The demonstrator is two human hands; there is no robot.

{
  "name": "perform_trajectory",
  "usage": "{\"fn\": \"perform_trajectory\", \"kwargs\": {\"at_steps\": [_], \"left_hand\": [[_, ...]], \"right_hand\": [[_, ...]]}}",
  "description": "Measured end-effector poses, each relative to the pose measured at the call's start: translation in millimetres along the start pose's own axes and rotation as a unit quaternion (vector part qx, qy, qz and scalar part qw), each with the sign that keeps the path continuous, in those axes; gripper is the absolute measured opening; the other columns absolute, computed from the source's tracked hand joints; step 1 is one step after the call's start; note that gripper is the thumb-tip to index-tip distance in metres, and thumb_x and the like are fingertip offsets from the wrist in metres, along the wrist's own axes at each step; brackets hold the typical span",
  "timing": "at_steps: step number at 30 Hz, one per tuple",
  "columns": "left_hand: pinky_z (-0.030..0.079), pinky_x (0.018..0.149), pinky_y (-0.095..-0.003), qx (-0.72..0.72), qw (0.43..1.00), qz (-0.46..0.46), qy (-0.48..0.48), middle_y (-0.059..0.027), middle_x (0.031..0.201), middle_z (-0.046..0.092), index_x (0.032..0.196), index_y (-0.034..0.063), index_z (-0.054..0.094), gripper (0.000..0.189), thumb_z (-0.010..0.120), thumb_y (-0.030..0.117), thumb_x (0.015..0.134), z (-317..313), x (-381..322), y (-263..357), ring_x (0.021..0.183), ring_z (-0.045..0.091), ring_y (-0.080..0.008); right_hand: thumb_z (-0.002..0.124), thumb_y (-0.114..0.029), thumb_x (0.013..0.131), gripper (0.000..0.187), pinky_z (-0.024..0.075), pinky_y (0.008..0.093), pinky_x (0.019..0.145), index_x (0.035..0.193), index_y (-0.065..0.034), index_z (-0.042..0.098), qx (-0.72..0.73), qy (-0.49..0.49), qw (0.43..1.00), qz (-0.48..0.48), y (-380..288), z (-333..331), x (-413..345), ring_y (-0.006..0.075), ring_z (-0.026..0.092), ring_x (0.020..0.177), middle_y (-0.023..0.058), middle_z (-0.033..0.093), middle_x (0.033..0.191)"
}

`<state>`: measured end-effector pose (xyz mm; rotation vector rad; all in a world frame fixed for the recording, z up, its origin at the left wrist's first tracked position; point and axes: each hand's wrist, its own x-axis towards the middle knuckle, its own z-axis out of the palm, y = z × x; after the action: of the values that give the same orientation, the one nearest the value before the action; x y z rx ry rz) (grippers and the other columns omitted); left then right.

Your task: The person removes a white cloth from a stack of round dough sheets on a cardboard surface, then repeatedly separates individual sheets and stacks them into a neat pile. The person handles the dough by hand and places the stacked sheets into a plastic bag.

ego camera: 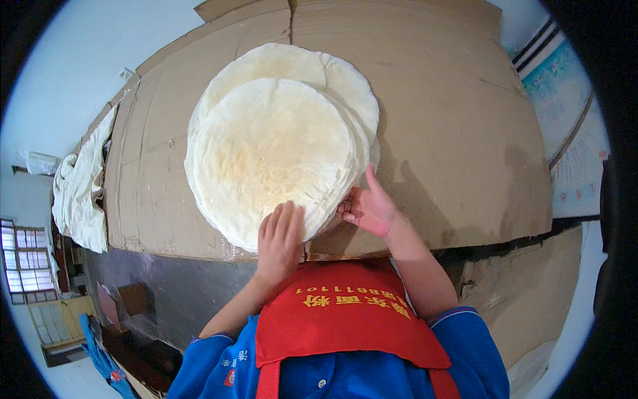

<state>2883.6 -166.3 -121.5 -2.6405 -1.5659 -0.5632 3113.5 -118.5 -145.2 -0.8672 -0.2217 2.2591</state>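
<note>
A stack of large, round, pale flatbreads [269, 154] lies before me, the top one lightly browned in its middle. The rounds overlap unevenly, and lower ones show at the far and right sides. On the near edge of the top round rests my left hand [281, 242], fingers extended and close together, thumb hidden. My right hand [373, 209] is at the stack's near-right edge. Its thumb points up and apart, while its curled fingers reach the rims of the layers; whether they touch is unclear. Neither hand grips a bread.
Flattened brown cardboard [458, 124] covers the table under the stack. A crumpled white cloth [82, 184] lies at the left end. My red apron [349, 309], bearing writing, is close to the table's near edge. At far right is a printed sheet [568, 129]; dark floor [199, 289] shows at left.
</note>
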Motion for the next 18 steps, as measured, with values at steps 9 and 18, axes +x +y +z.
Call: {"fn": "perform_trajectory", "kwargs": {"at_steps": [9, 18], "left_hand": [[0.048, 0.062, -0.0346, 0.033, 0.991, 0.005, 0.133, -0.0124, 0.079, 0.062, 0.091, 0.0078, 0.059, 0.024, 0.056, -0.001, 0.069, -160, 127, -47, 0.069, 0.060, -0.0279], [0.048, 0.069, -0.0353, -0.016, 0.985, 0.163, 0.053, -0.0125, 0.087, 0.060, 0.092, 0.0007, 0.054, 0.029, 0.051, -0.002, 0.063, -63, 31, -65, 0.078, 0.059, -0.0257]], "right_hand": [[0.053, -0.023, 0.087, 0.037, 0.0387, 0.0276, 0.085, 0.116, 0.0010, 0.048, -0.128, 0.295, 0.897, -0.302, 63, -7, 2, 0.0136, 0.048, 0.100, 0.0063, 0.053, 0.109], [0.043, -0.041, 0.090, 0.058, 0.0353, 0.0342, 0.096, 0.131, -0.0020, 0.032, -0.098, 0.271, 0.905, -0.313, 79, 32, -4, 0.0221, 0.047, 0.110, 0.0121, 0.048, 0.121]]}}
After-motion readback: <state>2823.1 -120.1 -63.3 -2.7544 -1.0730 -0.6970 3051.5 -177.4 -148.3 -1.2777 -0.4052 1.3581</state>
